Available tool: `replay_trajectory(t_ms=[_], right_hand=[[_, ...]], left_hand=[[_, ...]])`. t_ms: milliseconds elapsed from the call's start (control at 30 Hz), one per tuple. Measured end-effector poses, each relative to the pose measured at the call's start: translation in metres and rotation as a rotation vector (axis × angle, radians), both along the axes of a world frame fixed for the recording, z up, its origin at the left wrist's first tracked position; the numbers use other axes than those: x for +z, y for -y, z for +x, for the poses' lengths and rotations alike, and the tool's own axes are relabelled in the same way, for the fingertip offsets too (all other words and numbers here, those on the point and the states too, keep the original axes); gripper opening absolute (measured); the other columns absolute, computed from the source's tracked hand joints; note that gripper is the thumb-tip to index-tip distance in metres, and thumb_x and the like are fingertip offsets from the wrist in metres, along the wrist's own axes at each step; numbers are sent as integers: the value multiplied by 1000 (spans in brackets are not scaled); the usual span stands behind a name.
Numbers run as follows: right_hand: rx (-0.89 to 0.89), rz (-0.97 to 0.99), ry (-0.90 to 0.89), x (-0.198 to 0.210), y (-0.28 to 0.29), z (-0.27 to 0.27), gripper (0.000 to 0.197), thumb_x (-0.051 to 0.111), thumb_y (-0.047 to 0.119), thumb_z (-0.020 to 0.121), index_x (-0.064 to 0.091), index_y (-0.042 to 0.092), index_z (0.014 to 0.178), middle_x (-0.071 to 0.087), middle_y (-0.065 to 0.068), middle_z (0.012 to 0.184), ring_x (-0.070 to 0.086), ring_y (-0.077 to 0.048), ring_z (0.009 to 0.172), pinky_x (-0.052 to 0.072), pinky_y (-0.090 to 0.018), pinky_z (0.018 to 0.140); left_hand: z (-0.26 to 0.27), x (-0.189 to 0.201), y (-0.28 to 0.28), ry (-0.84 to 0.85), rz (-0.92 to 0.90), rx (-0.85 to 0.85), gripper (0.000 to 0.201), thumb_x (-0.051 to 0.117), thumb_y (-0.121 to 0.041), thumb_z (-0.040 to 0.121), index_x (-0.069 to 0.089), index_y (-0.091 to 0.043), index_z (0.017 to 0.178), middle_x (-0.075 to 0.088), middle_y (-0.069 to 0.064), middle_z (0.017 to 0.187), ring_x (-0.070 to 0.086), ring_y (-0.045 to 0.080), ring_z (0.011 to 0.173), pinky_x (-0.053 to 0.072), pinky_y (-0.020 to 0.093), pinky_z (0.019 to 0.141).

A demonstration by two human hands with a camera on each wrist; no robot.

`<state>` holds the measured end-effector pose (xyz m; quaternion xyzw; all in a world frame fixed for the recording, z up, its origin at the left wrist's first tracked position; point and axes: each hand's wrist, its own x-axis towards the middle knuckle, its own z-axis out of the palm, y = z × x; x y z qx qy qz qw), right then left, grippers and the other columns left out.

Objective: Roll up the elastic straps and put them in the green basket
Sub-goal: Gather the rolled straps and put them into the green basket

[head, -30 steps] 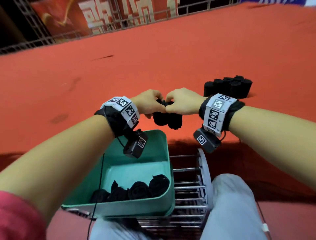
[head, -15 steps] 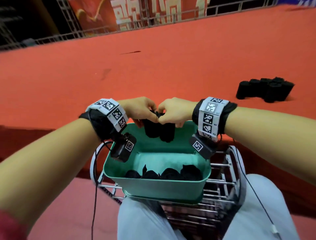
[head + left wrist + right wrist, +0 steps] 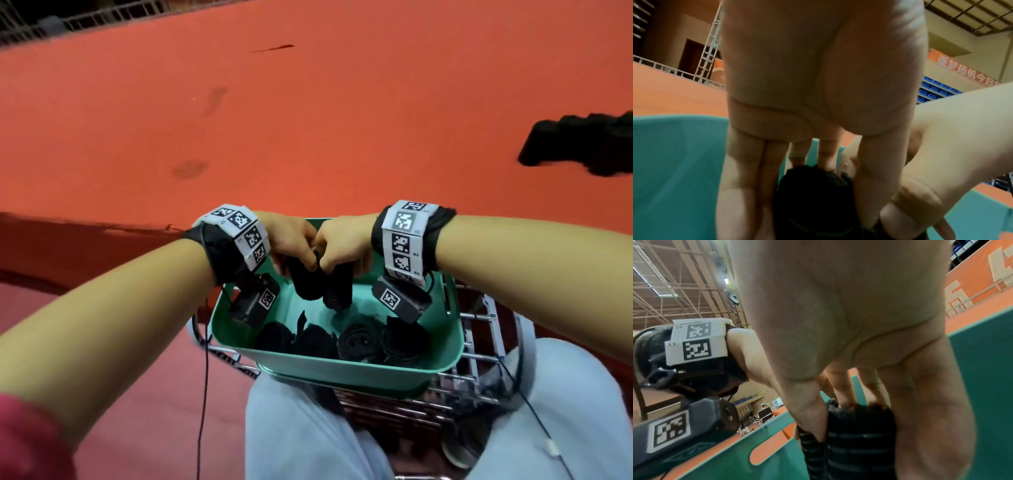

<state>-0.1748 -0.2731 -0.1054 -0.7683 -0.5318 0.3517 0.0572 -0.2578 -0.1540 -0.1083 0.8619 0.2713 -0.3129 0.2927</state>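
Both hands meet over the green basket (image 3: 342,368), each holding a black rolled elastic strap. My left hand (image 3: 291,240) grips the left roll (image 3: 306,282), seen in the left wrist view as a dark roll (image 3: 813,194) between its fingers. My right hand (image 3: 339,245) pinches the right roll (image 3: 339,287), whose ribbed side (image 3: 859,443) fills the lower right wrist view. The two rolls hang side by side just inside the basket's far end. Several rolled straps (image 3: 359,342) lie along the basket's near wall.
The basket sits on a metal wire rack (image 3: 479,342) between my knees. A pile of black rolled straps (image 3: 582,144) lies on the red carpet (image 3: 308,120) at the far right. Cables hang from both wrist cameras.
Both hands have come down and toward me with the two rolls, from above the red carpet to inside the basket's far end. The view has tilted down.
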Motion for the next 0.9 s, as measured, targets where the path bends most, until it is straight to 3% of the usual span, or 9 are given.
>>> replay_trajectory(t_ms=[100,267,333,433,567,800,900], right_hand=[[17,-42,8,-13,-9,0,21,65,12,84,67,3,102,65,-11,76,60,-17,38,53,-29,41],[55,-102,0,-32,-16,-1,26,67,14,85,65,-2,106,68,-15,87,61,-21,39,61,-41,56],[61,-102,-17,-38,-17,0,27,67,13,86,65,-1,109,66,-12,84,59,-15,36,60,-32,51],[87,-102,-22,-45,-16,1,23,68,12,87,64,1,107,58,-5,74,52,-6,28,44,-17,32],[107,-106,-48,-55,-14,0,18,70,13,88,62,5,102,55,-2,75,52,-12,45,40,-14,31],[119,-146,-120,-70,-17,-2,28,74,16,86,63,3,108,57,-3,80,55,-14,57,42,-15,32],[118,-149,-130,-73,-18,-3,24,76,16,85,62,4,100,57,-3,78,55,-13,57,42,-15,31]], left_hand=[[5,-17,-3,-60,-22,9,27,70,-7,87,63,-7,113,70,23,106,70,33,74,62,41,71],[14,-36,-6,-190,-43,12,20,70,-4,87,67,-4,107,71,21,92,70,30,65,62,35,62],[17,-43,-6,-235,-47,19,22,70,-4,87,66,-3,109,71,24,98,71,31,66,61,34,61],[18,-52,-7,-276,-41,22,24,71,-5,87,66,-6,111,71,24,104,70,36,74,60,36,64],[17,-63,-8,-313,-32,20,16,72,-3,86,64,-14,94,71,15,82,68,32,66,59,40,66],[15,-78,-7,-361,-46,23,13,75,-4,84,68,-13,90,71,13,76,69,31,67,58,48,76],[14,-79,-7,-354,-55,19,14,76,-4,83,68,-16,86,72,7,70,69,29,66,57,48,79]])
